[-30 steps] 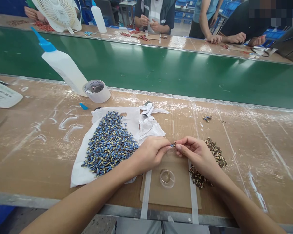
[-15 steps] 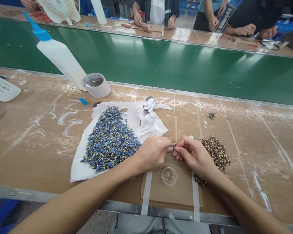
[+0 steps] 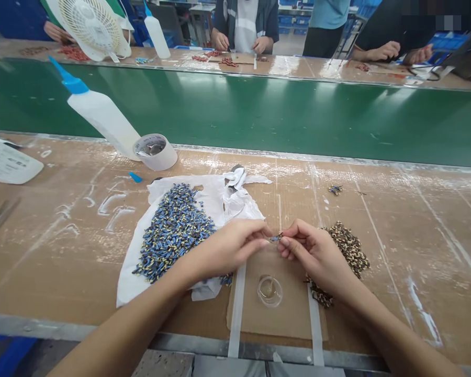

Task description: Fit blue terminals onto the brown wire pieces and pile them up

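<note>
My right hand (image 3: 312, 251) pinches a small blue piece (image 3: 275, 238) between thumb and fingertips; a darker, brownish bit shows at its right end. Facing it from the left, my left hand (image 3: 243, 241) has its thumb and forefinger apart around the piece's free end and does not appear to grip it. Beneath the hands, a small clear cup (image 3: 270, 291) with a little clear content stands on a taped cardboard sheet (image 3: 286, 324). To the left, a heap of blue and yellow pieces (image 3: 176, 230) lies on white paper (image 3: 131, 285). Beside my right hand is a pile of brown and cream pieces (image 3: 347, 246).
Toward the back left are a white bottle with a blue nozzle (image 3: 105, 120), a tape roll (image 3: 156, 152) and a blue cap (image 3: 135, 177). A few joined pieces (image 3: 335, 189) lie at right. Beyond the green belt (image 3: 235, 115), other people work near a fan (image 3: 94, 31).
My left thumb and forefinger have parted from their pinch and drawn slightly left, while my right hand keeps the blue piece. The camera view has tilted up a little.
</note>
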A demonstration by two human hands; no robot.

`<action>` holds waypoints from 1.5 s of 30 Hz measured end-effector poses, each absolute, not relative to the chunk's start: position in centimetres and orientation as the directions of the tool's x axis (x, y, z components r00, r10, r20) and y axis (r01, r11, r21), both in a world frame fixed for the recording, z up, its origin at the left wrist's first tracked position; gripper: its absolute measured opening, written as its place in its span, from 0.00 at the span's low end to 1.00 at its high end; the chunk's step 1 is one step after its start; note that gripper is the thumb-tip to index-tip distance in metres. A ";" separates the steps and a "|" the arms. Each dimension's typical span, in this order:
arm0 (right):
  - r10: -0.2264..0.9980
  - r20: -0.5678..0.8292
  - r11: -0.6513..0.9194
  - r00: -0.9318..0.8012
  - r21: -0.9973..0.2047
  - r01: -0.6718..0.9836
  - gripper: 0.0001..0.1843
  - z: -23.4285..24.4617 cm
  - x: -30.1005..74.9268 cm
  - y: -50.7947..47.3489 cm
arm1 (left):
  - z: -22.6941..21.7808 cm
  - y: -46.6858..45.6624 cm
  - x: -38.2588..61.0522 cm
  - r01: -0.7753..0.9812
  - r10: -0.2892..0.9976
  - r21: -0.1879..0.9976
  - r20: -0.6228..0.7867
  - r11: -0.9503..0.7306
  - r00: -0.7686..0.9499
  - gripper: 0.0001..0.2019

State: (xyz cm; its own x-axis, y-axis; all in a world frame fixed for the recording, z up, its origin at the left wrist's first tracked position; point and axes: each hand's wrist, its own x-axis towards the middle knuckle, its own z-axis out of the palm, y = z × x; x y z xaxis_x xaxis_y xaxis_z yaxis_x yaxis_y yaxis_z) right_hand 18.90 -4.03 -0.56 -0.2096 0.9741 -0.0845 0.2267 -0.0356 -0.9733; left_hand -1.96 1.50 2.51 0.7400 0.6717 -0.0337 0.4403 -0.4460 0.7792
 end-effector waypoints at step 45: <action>0.773 -0.253 -0.013 -0.582 -0.923 0.384 0.09 1.5 19.1 -4.8 | 1.5 1.9 -2.1 0.382 0.795 0.869 0.021 -0.314 0.606 0.10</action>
State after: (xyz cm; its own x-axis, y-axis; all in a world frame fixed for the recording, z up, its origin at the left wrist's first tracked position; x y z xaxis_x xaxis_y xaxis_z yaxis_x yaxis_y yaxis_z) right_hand 19.14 -4.77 1.53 -0.5818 0.7730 -0.2531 0.3839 -0.0133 -0.9233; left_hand -2.11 1.94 1.55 0.6062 0.7950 0.0210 0.3822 -0.3144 0.8690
